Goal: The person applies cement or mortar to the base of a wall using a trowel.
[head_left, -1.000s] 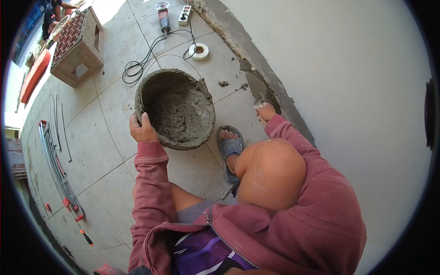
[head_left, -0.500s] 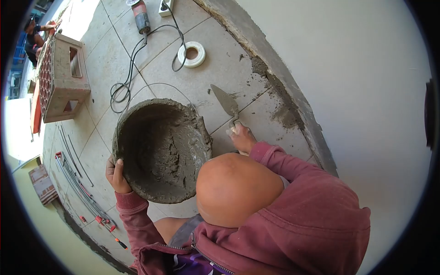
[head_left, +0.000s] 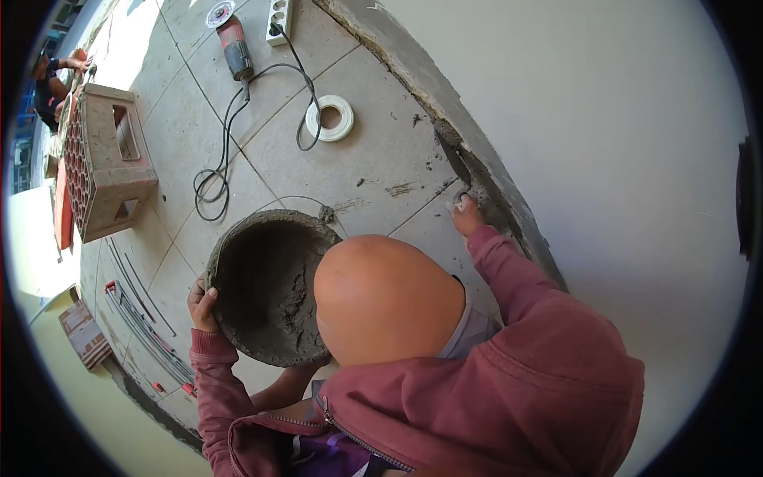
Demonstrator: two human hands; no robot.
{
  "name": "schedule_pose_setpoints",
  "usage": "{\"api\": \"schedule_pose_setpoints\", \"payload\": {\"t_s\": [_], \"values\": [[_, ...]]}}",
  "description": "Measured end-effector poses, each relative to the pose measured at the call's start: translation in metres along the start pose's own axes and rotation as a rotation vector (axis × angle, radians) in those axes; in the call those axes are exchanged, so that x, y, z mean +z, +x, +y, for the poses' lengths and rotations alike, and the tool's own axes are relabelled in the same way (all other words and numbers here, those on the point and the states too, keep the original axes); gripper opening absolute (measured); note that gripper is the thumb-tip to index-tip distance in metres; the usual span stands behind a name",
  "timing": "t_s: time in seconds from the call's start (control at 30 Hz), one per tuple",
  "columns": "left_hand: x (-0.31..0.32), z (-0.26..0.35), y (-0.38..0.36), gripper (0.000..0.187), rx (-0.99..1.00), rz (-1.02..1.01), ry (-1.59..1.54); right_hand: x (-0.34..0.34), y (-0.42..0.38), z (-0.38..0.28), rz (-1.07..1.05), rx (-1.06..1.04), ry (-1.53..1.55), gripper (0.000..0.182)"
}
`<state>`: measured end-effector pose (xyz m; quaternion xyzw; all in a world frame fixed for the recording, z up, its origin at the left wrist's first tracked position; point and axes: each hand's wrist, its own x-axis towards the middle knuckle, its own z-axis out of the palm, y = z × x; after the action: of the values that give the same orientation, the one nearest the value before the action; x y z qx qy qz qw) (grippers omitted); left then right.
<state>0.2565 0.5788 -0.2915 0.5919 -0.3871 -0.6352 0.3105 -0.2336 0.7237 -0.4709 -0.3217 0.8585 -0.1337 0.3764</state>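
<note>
My left hand (head_left: 203, 304) grips the near-left rim of a mortar-caked bucket (head_left: 238, 254), thumb over the edge. The bucket tips toward me, and wet grey mortar (head_left: 296, 310) lies inside; my knee hides part of its right side. At the base of the wall, my right hand (head_left: 467, 216) is closed around the handle of a pointing trowel (head_left: 455, 161). The blade lies along the rough edge strip (head_left: 497, 199), where mortar is smeared. Most of the handle is hidden by my fingers.
Beyond the bucket lie a roll of white tape (head_left: 329, 119), an angle grinder (head_left: 233, 49) with its cord and a power strip (head_left: 279, 20). A plastic crate (head_left: 115, 171) stands left, with metal rods (head_left: 147, 334) nearer me. Another person (head_left: 52, 91) crouches at far left.
My right hand has carried the trowel from the floor tiles by the bucket to the right, up against the wall base. My left hand keeps its hold on the bucket. The view has shifted slightly.
</note>
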Motion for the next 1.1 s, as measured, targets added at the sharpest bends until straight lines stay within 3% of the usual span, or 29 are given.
{"api": "schedule_pose_setpoints", "payload": {"t_s": [0.03, 0.13, 0.23, 0.37, 0.43, 0.47, 0.53, 0.67, 0.73, 0.87, 1.1], "values": [[0.003, 0.002, 0.001, 0.019, -0.023, 0.006, -0.034, 0.013, 0.024, 0.015, 0.166, -0.044, 0.077, 0.044], [-0.008, 0.004, 0.013, 0.021, -0.026, -0.067, -0.033, 0.023, 0.041, 0.021, 0.109, 0.126, 0.242, 0.036], [-0.012, 0.005, 0.020, 0.015, -0.076, -0.057, -0.081, -0.011, 0.000, -0.027, -0.006, 0.280, 0.455, 0.031], [-0.012, -0.001, 0.017, 0.021, -0.092, -0.103, -0.212, -0.024, -0.024, -0.023, 0.006, 0.305, 0.359, 0.033], [-0.013, 0.001, 0.014, 0.021, -0.084, -0.098, -0.127, -0.011, -0.025, 0.003, 0.174, 0.086, 0.103, 0.038], [-0.009, 0.006, 0.012, 0.021, -0.083, -0.088, -0.130, -0.002, -0.032, 0.006, 0.167, 0.078, 0.100, 0.038], [-0.001, 0.013, 0.008, 0.023, -0.051, -0.092, -0.009, 0.011, -0.043, 0.005, 0.439, -0.062, -0.017, 0.041], [0.007, 0.016, 0.008, 0.029, 0.018, -0.118, 0.032, 0.003, -0.017, -0.016, 0.207, -0.048, -0.143, 0.046], [0.008, 0.018, 0.007, 0.030, 0.014, -0.117, 0.043, 0.007, 0.014, -0.011, 0.055, 0.093, 0.056, 0.049], [0.007, 0.019, 0.006, 0.025, 0.011, -0.129, 0.094, -0.001, 0.045, -0.019, 0.066, 0.118, 0.078, 0.051], [0.013, 0.018, 0.004, 0.017, -0.007, -0.108, 0.082, -0.032, 0.016, -0.062, -0.034, 0.142, 0.347, 0.022]]}}
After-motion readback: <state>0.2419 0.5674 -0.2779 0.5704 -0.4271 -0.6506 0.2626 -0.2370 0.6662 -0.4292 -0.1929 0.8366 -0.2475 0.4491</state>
